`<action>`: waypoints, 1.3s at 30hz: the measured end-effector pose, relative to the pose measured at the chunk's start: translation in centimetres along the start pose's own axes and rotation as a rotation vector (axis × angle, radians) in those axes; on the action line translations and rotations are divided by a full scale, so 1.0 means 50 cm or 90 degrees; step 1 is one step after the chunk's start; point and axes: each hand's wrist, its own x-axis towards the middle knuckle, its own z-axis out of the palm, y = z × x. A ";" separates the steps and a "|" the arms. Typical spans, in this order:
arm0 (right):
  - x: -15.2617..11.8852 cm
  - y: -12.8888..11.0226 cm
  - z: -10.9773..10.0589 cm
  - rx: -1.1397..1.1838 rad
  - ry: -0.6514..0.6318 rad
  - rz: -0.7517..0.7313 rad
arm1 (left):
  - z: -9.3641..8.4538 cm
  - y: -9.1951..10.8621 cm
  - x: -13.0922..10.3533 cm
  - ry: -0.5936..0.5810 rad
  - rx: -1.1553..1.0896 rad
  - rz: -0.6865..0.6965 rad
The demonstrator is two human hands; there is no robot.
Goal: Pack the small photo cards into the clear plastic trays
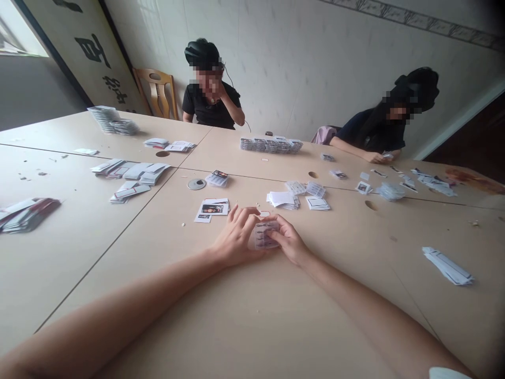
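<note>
A small clear plastic case [262, 235] with rows of little dark items sits between my two hands, low over the table. My right hand [290, 242] grips it from the right, thumb across its face and fingers behind. Around its left side curves my left hand [239, 237], with the thumb along the lower edge and fingertips near the top corner. Just beyond the fingertips is a small red-bordered label [264, 214]. To the left lie printed picture cards [213, 208]; past my right hand are white cards [282, 199] and more clear cases [315, 189].
Stacked cases [270, 145] line the table's far side, and a taller pile [108, 120] stands far left. Card stacks [134, 171] spread leftward; a strip bundle [447, 266] lies right. Two people sit opposite, one with a hand [376, 157] on the table. The tabletop [252, 316] has round holes.
</note>
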 end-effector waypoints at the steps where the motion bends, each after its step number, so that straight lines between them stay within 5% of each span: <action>1: 0.000 -0.001 0.001 -0.001 0.002 0.001 | 0.000 0.000 0.000 0.002 -0.001 0.001; 32: 0.000 -0.008 -0.001 0.026 0.039 0.027 | -0.006 0.001 0.006 -0.028 -0.018 -0.011; 39: -0.001 -0.023 -0.001 0.079 0.016 0.010 | -0.008 -0.005 0.007 -0.011 -0.085 -0.091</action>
